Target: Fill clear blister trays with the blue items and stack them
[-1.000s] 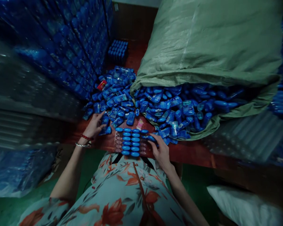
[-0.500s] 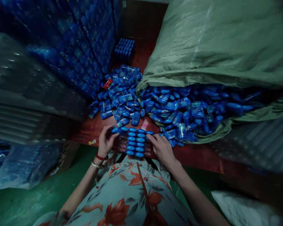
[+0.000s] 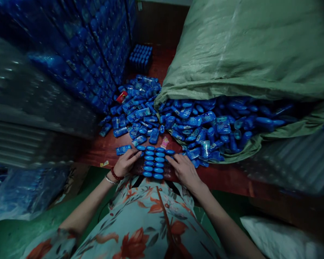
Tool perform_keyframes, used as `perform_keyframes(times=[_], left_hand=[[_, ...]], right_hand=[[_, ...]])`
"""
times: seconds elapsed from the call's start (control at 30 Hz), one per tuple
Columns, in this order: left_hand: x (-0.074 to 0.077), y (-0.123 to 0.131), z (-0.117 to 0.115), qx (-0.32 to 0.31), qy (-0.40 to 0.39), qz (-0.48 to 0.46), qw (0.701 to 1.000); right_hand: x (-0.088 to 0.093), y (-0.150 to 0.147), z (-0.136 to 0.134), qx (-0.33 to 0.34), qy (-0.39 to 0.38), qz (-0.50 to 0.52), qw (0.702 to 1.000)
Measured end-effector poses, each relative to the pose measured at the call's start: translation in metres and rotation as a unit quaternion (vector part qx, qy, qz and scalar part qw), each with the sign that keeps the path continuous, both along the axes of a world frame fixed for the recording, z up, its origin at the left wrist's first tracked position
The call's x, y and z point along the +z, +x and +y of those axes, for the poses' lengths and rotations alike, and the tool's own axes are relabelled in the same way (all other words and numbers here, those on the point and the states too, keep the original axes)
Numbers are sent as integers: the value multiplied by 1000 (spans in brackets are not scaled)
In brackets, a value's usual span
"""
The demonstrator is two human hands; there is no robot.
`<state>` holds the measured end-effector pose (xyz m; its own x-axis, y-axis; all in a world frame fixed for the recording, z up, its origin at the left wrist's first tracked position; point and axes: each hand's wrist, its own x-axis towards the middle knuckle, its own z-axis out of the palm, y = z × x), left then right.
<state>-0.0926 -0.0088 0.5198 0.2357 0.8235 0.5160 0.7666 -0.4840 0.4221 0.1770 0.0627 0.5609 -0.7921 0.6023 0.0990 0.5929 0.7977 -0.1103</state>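
Blue bottles stand packed in two columns [image 3: 153,162] at the table's front edge, right before my body. My left hand [image 3: 127,162], with a red bead bracelet and a silver bangle, is at the left side of the columns, fingers stretched toward the upper bottles. A single blue bottle [image 3: 123,149] lies flat just beyond that hand. On the opposite side, my right hand [image 3: 184,168] reaches in with its fingers extended to the right column. Near its fingertips, another blue bottle [image 3: 169,151] sticks out sideways. I cannot tell how firmly either hand presses.
Loose blue bottles [image 3: 140,108] are heaped on the red table [image 3: 94,151]. More spill from a large green sack [image 3: 232,50] at the right. Wrapped blue stacks [image 3: 97,46] rise at the left. A bottle block [image 3: 140,57] stands at the back.
My left hand has let go of a blue bottle, which now lies flat on the table, and has shifted right against the columns. My right hand stays nearly in place.
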Motion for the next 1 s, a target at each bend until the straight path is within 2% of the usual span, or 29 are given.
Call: perform_keyframes(times=[0.2, 0.3, 0.37, 0.47, 0.53, 0.6, 0.67, 0.73, 0.8, 0.9, 1.0], left_hand=[[16, -4, 8, -34, -43, 104, 993], [15, -1, 5, -7, -51, 146, 988], [12, -2, 0, 34, -51, 141, 988], [5, -12, -10, 134, -66, 67, 986], [2, -24, -13, 219, -107, 32, 969], [3, -38, -13, 276, -171, 51, 944], [6, -47, -8, 266, -229, 108, 930], [11, -51, 0, 212, -259, 168, 927], [15, -49, 9, 154, -275, 213, 925], [17, -44, 21, 113, -306, 239, 914], [20, -43, 23, 97, -324, 227, 913]], right_hand=[[5, -9, 14, 13, -12, -42, 999], [0, -8, 10, 16, 25, -42, 999], [-2, -4, 4, 8, 54, -19, 998], [4, -2, 4, -29, 84, 38, 995], [15, -9, 16, -39, 86, 47, 994], [27, -28, 38, 12, 61, 10, 998], [33, -54, 63, 115, 18, -58, 992], [33, -83, 84, 198, -9, -120, 973], [26, -108, 96, 255, -15, -161, 953], [19, -130, 102, 285, -10, -179, 942], [33, -120, 104, 263, -22, -157, 952]])
